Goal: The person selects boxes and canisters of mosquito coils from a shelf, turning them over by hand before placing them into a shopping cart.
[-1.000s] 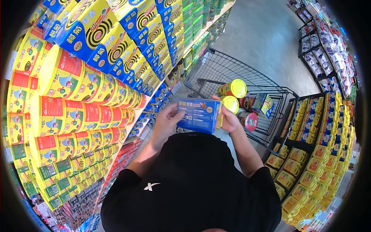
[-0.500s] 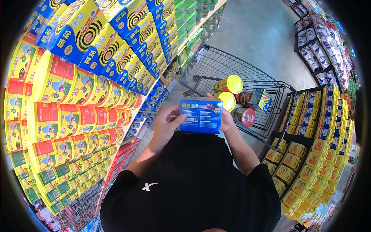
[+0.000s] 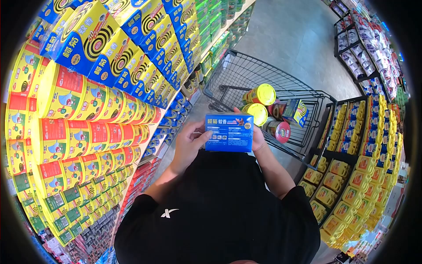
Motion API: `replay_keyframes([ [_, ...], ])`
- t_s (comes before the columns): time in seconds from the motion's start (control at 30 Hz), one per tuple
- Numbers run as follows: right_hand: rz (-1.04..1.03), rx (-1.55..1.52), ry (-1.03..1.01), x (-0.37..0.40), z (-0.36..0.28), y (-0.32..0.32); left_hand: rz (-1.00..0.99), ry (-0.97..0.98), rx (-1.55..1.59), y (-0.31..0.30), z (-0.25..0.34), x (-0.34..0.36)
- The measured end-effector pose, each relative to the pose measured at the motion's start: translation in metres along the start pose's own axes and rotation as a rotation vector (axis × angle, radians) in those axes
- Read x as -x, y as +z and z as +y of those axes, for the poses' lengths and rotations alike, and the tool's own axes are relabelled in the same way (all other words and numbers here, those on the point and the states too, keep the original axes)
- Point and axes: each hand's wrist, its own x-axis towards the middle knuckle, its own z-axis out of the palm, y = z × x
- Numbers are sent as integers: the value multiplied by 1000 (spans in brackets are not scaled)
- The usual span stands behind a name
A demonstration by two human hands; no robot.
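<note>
A blue box of mosquito coils (image 3: pixel 229 133) is held upright in front of my chest, its printed text side towards me. My left hand (image 3: pixel 190 143) grips its left edge, with the thumb on the printed face. Around the right edge is my right hand (image 3: pixel 257 134), partly hidden behind the box. Just beyond the box stands a black wire shopping cart (image 3: pixel 272 70). Inside it lie yellow-lidded tubs (image 3: pixel 265 94), a red-lidded can (image 3: pixel 280 131) and a blue-and-yellow box (image 3: pixel 296 113).
On the left, a shelf carries stacked yellow-and-blue coil boxes (image 3: pixel 85 37) above rows of red-and-yellow tubs (image 3: pixel 66 136). Racks of yellow jugs (image 3: pixel 338 189) stand close on the right. Grey floor (image 3: pixel 290 35) runs ahead past the cart, with a rack of packaged goods (image 3: pixel 371 48) at the far right.
Almost nothing differs. Both hands keep the box in the same place, and the view has shifted very slightly.
</note>
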Motion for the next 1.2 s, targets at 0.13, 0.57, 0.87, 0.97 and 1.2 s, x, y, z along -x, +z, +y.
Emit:
replay_keyframes([
  [0.13,1,12,-10,2,0,-2,0,0,11,2,1,0],
  [0.57,10,6,-7,6,4,-7,-5,1,7,3,1,1],
  [0.87,37,65,-16,9,0,4,2,-8,11,1,-2,2],
  [0.97,15,37,-18,10,0,6,-6,-12,9,0,-4,2],
  [1.2,-16,-58,-14,10,0,13,-5,-6,13,3,1,1],
])
